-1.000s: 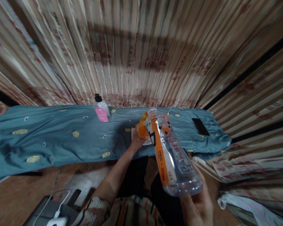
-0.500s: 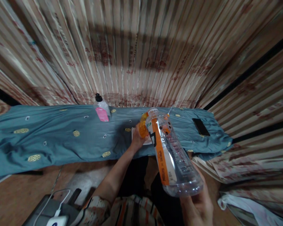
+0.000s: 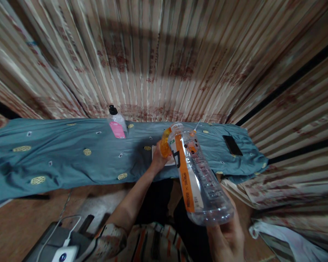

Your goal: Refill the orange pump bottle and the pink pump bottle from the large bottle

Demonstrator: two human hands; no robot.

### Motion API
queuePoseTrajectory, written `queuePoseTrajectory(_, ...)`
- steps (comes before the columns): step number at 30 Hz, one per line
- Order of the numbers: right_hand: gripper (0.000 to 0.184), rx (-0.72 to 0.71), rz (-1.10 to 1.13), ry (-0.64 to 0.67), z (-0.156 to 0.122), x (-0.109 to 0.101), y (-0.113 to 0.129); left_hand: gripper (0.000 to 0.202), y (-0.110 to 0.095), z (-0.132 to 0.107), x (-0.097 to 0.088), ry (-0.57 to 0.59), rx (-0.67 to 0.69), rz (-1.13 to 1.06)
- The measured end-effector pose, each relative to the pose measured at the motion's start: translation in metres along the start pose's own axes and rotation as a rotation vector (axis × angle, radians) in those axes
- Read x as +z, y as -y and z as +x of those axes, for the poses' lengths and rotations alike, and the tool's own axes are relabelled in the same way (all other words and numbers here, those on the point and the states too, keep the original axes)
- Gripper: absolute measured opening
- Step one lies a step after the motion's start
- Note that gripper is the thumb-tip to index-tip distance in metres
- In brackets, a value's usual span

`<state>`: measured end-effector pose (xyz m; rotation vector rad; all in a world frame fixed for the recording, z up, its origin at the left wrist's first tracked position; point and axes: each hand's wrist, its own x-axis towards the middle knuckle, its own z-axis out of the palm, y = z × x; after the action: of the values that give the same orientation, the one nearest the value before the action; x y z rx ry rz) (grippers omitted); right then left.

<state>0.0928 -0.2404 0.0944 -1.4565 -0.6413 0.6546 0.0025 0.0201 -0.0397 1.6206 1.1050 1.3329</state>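
Observation:
My right hand (image 3: 229, 236) grips the base of a clear plastic bottle (image 3: 198, 174) with an orange and white label, tilted so its open neck points away towards the table. My left hand (image 3: 159, 160) is closed around an orange container (image 3: 165, 143) held right at the bottle's neck. Both are over the near edge of a low table draped in blue-green cloth (image 3: 71, 156). A small white sheet (image 3: 168, 160) lies on the cloth just under my left hand.
A clear pump bottle with a pink label (image 3: 117, 123) stands at the back of the table. A black phone (image 3: 232, 145) lies at the right end. Striped curtains hang behind and to the right. A grey device with a white cable (image 3: 61, 245) sits on the floor.
Hands and bottle hold the same pose. The view has shifted slightly, so everything sits a little lower-left than before.

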Motion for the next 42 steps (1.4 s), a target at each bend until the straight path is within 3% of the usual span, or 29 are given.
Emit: queuePoseTrajectory(42,0.070,-0.025,-0.046,0.037,0.002,-0.004,-0.005,0.070,-0.004,-0.001,-0.006,0.035,0.034,-0.011)
